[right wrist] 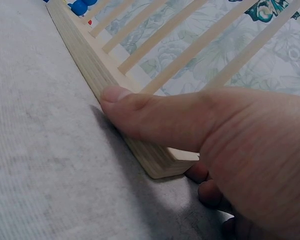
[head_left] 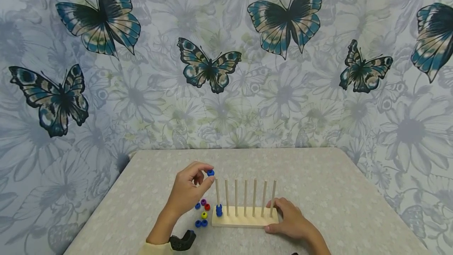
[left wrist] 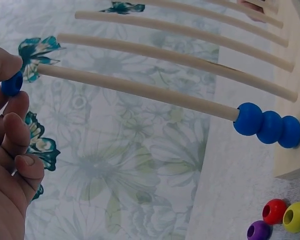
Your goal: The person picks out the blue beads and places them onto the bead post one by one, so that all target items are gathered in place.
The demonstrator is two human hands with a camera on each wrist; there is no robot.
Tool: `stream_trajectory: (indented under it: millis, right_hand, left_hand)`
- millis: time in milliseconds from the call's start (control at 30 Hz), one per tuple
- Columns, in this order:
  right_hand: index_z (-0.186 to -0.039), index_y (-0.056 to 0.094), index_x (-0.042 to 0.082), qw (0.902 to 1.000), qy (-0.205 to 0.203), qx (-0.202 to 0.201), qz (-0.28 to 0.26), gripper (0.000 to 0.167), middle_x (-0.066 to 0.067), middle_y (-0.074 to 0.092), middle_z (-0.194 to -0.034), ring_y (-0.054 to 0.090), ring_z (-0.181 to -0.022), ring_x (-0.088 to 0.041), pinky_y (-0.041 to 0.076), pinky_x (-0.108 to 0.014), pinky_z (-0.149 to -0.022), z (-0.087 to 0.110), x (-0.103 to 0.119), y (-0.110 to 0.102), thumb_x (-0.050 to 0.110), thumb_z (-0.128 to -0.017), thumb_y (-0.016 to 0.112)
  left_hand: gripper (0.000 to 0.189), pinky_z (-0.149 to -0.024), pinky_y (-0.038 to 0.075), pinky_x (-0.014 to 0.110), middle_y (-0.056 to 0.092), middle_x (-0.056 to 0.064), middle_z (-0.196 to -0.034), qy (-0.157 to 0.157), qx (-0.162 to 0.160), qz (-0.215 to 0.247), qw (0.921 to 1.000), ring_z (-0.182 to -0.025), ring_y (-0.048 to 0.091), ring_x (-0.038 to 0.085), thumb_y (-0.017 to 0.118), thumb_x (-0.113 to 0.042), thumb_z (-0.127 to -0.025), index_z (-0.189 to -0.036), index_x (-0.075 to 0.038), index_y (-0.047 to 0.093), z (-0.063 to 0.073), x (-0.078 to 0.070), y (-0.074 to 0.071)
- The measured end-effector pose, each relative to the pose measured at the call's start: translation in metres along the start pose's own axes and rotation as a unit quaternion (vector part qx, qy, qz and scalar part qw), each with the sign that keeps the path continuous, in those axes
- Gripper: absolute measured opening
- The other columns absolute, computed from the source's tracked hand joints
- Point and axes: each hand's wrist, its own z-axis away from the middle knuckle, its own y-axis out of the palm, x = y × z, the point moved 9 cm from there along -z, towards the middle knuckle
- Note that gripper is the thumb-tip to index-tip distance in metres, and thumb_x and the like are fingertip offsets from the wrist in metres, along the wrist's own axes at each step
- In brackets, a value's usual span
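Note:
My left hand (head_left: 186, 190) pinches a blue bead (head_left: 210, 172) between thumb and fingertips, just beside the top of the leftmost peg (head_left: 217, 193). In the left wrist view that bead (left wrist: 12, 85) is apart from the peg's tip (left wrist: 45, 70). Three blue beads (left wrist: 270, 126) are stacked at the foot of this peg. The other pegs on the wooden base (head_left: 247, 222) are bare. At the base's right end my right hand (head_left: 291, 220) grips it, the thumb (right wrist: 150, 112) along the front edge and other fingers partly hidden behind.
Left of the base lie loose beads on the patterned tabletop (head_left: 159, 168): a purple bead (head_left: 203, 202), a red bead (head_left: 207, 207), a yellow bead (head_left: 204, 215) and several blue beads (head_left: 198, 223). Behind the table hangs a butterfly-print backdrop (head_left: 226, 121).

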Motion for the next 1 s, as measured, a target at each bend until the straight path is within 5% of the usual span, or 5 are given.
stream_trajectory:
  millis: [200,1000]
  right_hand:
    - [-0.114,0.059,0.028,1.0000,-0.004,0.000,-0.004,0.055,0.003,0.060,-0.116,0.052,-0.113,-0.018,0.042,-0.052,-0.098,0.000,0.001,0.000,0.049,-0.071,0.087]
    - [-0.113,0.059,0.029,0.9999,0.007,-0.007,0.005,0.056,0.006,0.059,-0.115,0.051,-0.116,-0.018,0.034,-0.056,-0.096,0.000,-0.001,0.000,0.051,-0.070,0.087]
  left_hand:
    - [0.022,-0.060,0.046,0.027,0.060,-0.011,-0.087,-0.011,0.010,-0.005,0.9999,-0.066,0.051,0.015,0.074,-0.021,-0.093,-0.113,-0.028,0.068,0.001,0.002,0.003]
    - [0.023,-0.057,0.041,0.023,0.058,-0.011,-0.084,-0.055,0.055,0.001,0.9970,-0.068,0.050,0.009,0.074,-0.028,-0.092,-0.113,-0.036,0.068,0.003,0.007,0.018]
